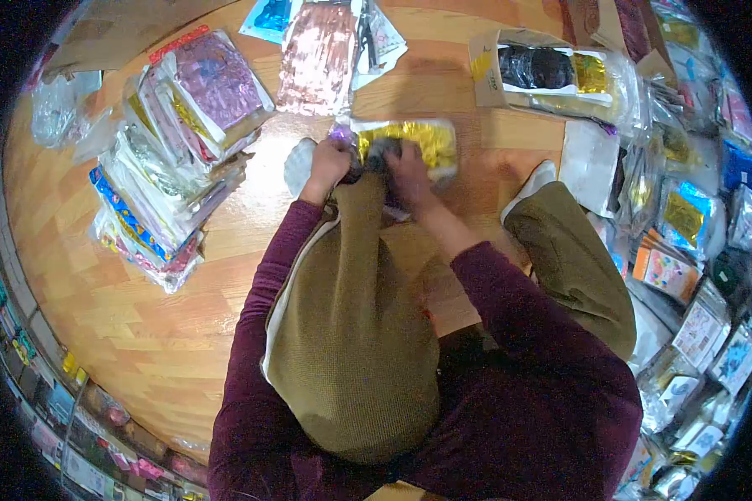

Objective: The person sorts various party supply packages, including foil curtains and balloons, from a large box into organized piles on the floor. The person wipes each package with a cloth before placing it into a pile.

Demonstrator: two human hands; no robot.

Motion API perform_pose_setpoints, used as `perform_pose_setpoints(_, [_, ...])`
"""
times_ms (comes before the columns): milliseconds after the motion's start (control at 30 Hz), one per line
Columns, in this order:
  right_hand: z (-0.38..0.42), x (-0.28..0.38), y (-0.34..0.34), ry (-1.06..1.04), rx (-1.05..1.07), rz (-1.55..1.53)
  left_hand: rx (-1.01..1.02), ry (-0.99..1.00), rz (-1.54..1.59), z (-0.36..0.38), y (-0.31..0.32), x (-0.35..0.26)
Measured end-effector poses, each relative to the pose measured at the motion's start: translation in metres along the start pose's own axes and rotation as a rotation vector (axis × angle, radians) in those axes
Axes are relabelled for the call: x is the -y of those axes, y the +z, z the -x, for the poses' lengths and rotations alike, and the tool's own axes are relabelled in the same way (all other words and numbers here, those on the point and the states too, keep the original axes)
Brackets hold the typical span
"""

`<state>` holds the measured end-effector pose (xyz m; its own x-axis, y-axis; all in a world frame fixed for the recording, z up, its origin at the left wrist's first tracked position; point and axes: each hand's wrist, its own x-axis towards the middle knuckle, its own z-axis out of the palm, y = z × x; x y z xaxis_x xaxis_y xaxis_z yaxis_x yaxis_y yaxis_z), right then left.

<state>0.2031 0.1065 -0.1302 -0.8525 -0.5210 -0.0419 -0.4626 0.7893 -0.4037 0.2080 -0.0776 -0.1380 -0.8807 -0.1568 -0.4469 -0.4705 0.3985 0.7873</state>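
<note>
Handling a dark thing [379,155] low over the floor [142,321], at the near left part of a gold packet [433,139]. Judging by the pose, engaged in close two-handed handling, perhaps adjusting or parting. Curls left hand [332,160] nearly closed at the dark thing's left, beside a purple bit [340,132]; too blurred to tell what, if anything, is pinched. Bends right hand [408,171] part-way, with fingers down over the dark thing and near the packet; impossible to tell how firmly closed or what is held. Lies, in the packet's case, flat just beyond the trouser leg [351,334], between a stack [226,88] on the left and a box [489,79] on the right. Calls, probably, for steady left fingers, a light right pinch and care against creasing the foil-like gold.
</note>
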Motion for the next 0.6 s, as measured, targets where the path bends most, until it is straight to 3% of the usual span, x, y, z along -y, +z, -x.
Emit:
perform_pose_setpoints(100, [0.019, 0.002, -0.014, -0.005, 0.018, -0.256, 0.001, 0.099, -0.127, -0.004, 0.006, 0.013])
perform_pose_setpoints(167, [0.023, -0.024, -0.016, -0.028, 0.0, -0.221, 0.027, -0.128, -0.066, 0.0, 0.0, -0.004])
perform_pose_setpoints(200, [0.02, -0.035, -0.02, 0.018, -0.02, -0.258, 0.031, -0.127, -0.069, 0.0, -0.001, -0.005])
perform_pose_setpoints(233, [0.008, -0.039, -0.031, 0.371, -0.206, -0.896, 0.017, -0.096, -0.056, 0.0, -0.001, -0.004])
perform_pose_setpoints(267, [0.013, -0.055, -0.042, 0.302, -0.258, -0.177, 0.002, -0.069, -0.043, 0.001, -0.002, -0.004])
perform_pose_setpoints(333, [0.002, -0.057, -0.079, 0.57, -0.402, -0.292, -0.01, -0.088, 0.037, 0.003, -0.001, -0.004])
perform_pose_setpoints(433, [-0.002, -0.066, -0.077, 0.567, -0.6, -0.125, -0.024, -0.075, 0.04, 0.0, 0.0, -0.005])
perform_pose_setpoints(467, [0.003, -0.058, -0.071, 0.687, -0.416, -0.273, -0.025, -0.056, -0.042, -0.001, 0.001, -0.004])
perform_pose_setpoints(500, [0.011, -0.068, -0.036, 0.638, -0.251, -0.173, -0.022, -0.052, -0.038, -0.002, 0.003, -0.003])
perform_pose_setpoints(533, [0.013, -0.048, -0.012, 0.465, -0.418, -0.232, 0.004, -0.028, -0.083, -0.003, 0.004, -0.001])
perform_pose_setpoints(567, [0.013, -0.014, -0.014, 0.338, -0.268, -0.089, 0.029, -0.006, -0.131, -0.004, 0.004, 0.002])
perform_pose_setpoints(600, [0.009, 0.006, -0.002, 0.388, -0.123, -0.13, 0.029, -0.007, -0.136, -0.005, 0.005, 0.006])
